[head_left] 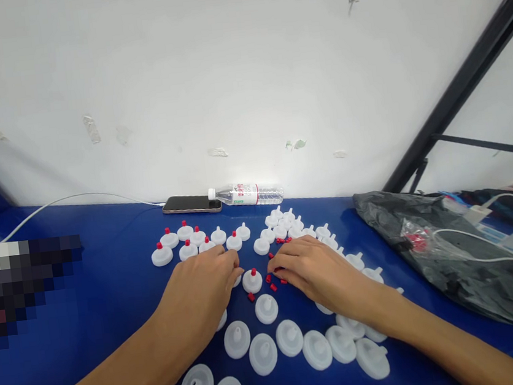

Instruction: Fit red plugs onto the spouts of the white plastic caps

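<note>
Many white plastic caps with nozzles lie on a blue table point(101, 296). Several at the back left carry red tips point(169, 238). One red-tipped cap point(252, 281) stands between my hands. My left hand point(203, 291) rests palm down, fingertips touching a white cap beside it. My right hand point(314, 269) lies over a scatter of small red tips point(271, 286), fingertips among them; whether it pinches one is hidden. Plain white caps point(289, 337) sit in front of my wrists.
A phone point(192, 204) and a lying water bottle point(247, 193) rest against the white wall. A black plastic bag point(453, 256) with cables and a small bag of red parts lies at the right. A white cable runs along the back left.
</note>
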Motion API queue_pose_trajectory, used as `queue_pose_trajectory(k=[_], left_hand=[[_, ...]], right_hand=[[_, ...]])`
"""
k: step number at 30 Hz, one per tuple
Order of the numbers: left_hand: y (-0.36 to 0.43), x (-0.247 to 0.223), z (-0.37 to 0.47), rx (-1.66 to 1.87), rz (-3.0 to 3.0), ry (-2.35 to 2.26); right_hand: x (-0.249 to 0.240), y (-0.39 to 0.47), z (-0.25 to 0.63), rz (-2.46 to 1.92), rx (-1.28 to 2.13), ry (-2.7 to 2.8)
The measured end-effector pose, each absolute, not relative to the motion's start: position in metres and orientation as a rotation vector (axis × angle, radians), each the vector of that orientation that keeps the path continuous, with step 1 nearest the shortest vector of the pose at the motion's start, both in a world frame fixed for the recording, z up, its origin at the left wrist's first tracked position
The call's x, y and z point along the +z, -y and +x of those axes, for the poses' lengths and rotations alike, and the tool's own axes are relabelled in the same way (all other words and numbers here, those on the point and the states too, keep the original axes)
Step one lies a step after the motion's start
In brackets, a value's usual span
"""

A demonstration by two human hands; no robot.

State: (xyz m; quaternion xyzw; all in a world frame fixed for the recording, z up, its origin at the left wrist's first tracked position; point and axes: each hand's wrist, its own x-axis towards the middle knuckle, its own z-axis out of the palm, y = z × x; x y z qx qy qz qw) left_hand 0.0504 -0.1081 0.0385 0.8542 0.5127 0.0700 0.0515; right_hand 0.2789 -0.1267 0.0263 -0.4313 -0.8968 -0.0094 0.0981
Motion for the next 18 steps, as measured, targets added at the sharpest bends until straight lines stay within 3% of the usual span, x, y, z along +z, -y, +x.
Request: queue_pose_trajectory(k=[18], left_hand=[[0.109, 0.0344, 0.0521, 0.14, 2.942, -1.608]], right_hand=[[0.0288, 0.1303, 0.276, -1.364, -0.271, 2.502]])
